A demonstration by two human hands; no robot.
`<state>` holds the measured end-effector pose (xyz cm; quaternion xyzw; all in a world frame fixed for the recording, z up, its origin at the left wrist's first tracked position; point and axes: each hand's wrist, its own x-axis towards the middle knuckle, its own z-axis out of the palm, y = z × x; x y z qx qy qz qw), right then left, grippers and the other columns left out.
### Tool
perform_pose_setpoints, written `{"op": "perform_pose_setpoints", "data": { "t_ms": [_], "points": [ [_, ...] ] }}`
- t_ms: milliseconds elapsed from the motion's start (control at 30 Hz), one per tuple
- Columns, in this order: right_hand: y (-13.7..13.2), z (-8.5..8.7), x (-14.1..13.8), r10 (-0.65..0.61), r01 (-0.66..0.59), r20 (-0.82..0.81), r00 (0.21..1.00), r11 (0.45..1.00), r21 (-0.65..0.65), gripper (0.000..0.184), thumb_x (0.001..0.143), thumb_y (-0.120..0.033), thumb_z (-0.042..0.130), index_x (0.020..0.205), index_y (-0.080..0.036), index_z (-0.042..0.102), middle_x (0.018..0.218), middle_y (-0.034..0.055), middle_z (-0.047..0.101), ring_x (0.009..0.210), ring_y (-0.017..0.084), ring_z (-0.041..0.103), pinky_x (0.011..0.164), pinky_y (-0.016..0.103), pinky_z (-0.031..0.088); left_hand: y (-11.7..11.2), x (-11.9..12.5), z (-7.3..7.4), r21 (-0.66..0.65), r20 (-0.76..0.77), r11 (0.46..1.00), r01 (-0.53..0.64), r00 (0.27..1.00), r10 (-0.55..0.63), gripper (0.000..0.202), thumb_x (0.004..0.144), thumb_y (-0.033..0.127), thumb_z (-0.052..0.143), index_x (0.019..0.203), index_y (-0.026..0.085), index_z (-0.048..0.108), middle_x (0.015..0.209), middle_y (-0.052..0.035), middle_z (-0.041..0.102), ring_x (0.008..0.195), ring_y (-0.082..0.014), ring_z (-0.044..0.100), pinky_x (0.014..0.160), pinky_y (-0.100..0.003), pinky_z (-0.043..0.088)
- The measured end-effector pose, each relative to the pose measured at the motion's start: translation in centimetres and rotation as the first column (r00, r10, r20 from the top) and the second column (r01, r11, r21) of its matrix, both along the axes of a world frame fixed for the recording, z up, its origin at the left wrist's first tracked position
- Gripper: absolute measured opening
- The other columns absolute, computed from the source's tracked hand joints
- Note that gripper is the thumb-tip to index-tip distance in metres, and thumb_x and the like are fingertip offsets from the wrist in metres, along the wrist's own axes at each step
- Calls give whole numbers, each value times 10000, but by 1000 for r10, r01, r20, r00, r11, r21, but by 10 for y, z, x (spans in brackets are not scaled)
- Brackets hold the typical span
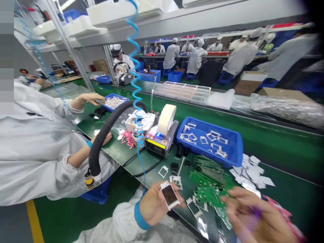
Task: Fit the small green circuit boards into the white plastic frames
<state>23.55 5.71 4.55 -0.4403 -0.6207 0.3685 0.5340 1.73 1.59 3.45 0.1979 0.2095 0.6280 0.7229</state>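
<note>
Two hands worked apart: the left hand (154, 204) held a white-rimmed frame (169, 196) in its closed grip, long axis slanting toward the right hand (253, 216) (blurred, its grip unclear) above green circuit boards (210, 195).

Beyond the green conveyor line (278, 150), a second long workbench (202, 57) lined with white-coated workers (196, 59), some on blue stools (225, 79), and cardboard boxes (249, 82) on the near side of that bench. Above the conveyor line, white shelving (124, 17) on slim metal uprights (68, 44), with a bright strip light (62, 5) higher up. Below its near edge, green-painted floor (65, 219) with a yellow stripe (34, 219).
</note>
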Motion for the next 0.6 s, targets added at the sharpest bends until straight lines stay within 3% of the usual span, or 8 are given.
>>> {"op": "perform_pose_setpoints", "data": {
  "t_ms": [67,133,233,400,600],
  "points": [
    [-5,42,-36,154,-175,-166,974,977,-124,148,757,-237,625,842,-256,506,905,38,499,738,149,592,636,284,525,-5,-1,8,17,-36,1000,22,999,-22,443,584,500,716,879,171,688,741,-64,722,741,-190,631,784,-381,449],
    [-8,62,-55,226,-300,-364,904,941,-160,177,749,-246,634,807,-248,467,814,-6,449,634,97,546,583,247,497,-9,-3,14,22,-55,999,38,998,-37,412,602,490,707,885,191,685,745,-45,719,775,-193,622,819,-386,439],
    [-10,69,-60,223,-394,-544,809,893,-219,254,727,-222,652,739,-226,399,753,-42,405,611,71,511,630,254,487,-11,-6,16,29,-70,997,68,995,-65,392,620,495,691,886,207,679,761,-27,711,784,-185,602,843,-386,440],
    [-14,79,-57,140,-471,-680,720,818,-330,325,687,-175,681,720,-223,361,724,-75,384,543,25,439,681,242,477,-10,-8,4,68,-12,989,130,991,-130,400,671,505,640,961,230,651,809,-6,711,830,-173,580,880,-382,437],
    [-16,85,-57,115,-516,-749,652,792,-327,385,635,-154,728,715,-224,358,702,-94,394,511,9,456,601,198,450,-11,-7,3,63,6,990,125,992,-126,373,697,483,629,968,228,648,818,-3,708,852,-168,578,880,-367,444]
  ]
}}
